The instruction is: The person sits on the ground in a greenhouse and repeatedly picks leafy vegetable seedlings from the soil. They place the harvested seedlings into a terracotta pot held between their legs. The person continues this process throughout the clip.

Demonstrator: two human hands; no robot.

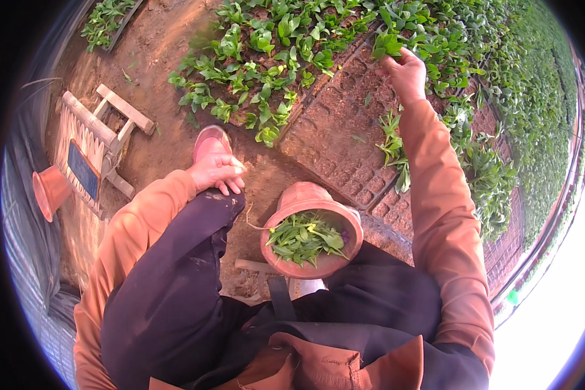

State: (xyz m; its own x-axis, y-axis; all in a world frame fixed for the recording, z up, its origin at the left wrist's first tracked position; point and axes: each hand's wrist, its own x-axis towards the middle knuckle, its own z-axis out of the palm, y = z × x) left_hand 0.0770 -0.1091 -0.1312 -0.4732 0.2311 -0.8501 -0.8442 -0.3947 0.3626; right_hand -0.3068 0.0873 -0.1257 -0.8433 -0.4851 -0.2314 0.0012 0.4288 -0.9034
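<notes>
My right hand (405, 74) reaches to the far side of a plug tray and pinches a leafy green seedling (387, 45). Whether its roots are free of the soil cannot be seen. Resting on my bent left knee, my left hand (218, 173) has its thumb against its curled fingers, with nothing visible in it. A reddish plastic pot (283, 271) tilts between my legs, its mouth towards me. Loose green leaves (306, 238) lie inside it. Below my right hand is the soil-filled plug tray (339, 129), mostly bare, with a few loose seedlings (394, 146) on it.
Dense seedlings (258, 63) fill neighbouring trays ahead, and more (531, 122) stretch off to the right. At left stands a low wooden stool (90, 122) carrying a dark phone-like device (84, 169). A second reddish pot (51, 192) is beside it. Dark sheeting (34, 204) hangs along the left edge.
</notes>
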